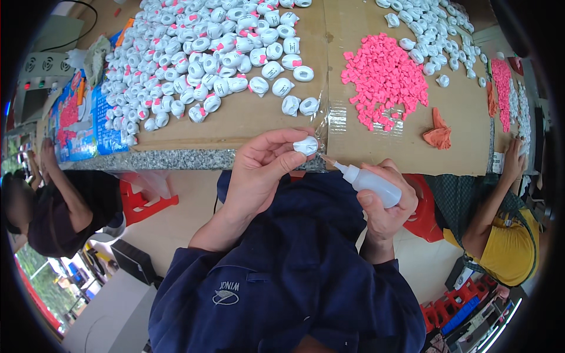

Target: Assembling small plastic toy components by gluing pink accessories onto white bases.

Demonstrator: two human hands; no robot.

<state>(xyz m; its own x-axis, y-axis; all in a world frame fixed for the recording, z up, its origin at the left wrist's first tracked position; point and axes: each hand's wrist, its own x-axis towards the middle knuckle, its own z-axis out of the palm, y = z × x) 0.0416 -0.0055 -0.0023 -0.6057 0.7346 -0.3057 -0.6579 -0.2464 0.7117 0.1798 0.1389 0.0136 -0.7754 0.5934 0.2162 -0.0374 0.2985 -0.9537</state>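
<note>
Between the thumb and fingers of my left hand [259,170] is a small white cat-head-shaped piece [306,145], held just past the table's near edge. My right hand [388,200] grips a translucent white squeeze bottle [376,185], tilted so its thin nozzle [329,160] points at the white piece. The nozzle tip is close to the piece; whether they touch I cannot tell. Beyond my left hand lies a large spread of similar white pieces [218,59], many with a pink bow on them. Past my right hand sits a heap of small pink bows [385,79].
More white pieces [424,26] lie at the far right of the cardboard-covered table [235,129]. A crumpled orange glove-like scrap [437,130] rests near the right edge. Co-workers sit at both sides, one in a yellow sleeve [512,247]. Red stools [138,200] stand below.
</note>
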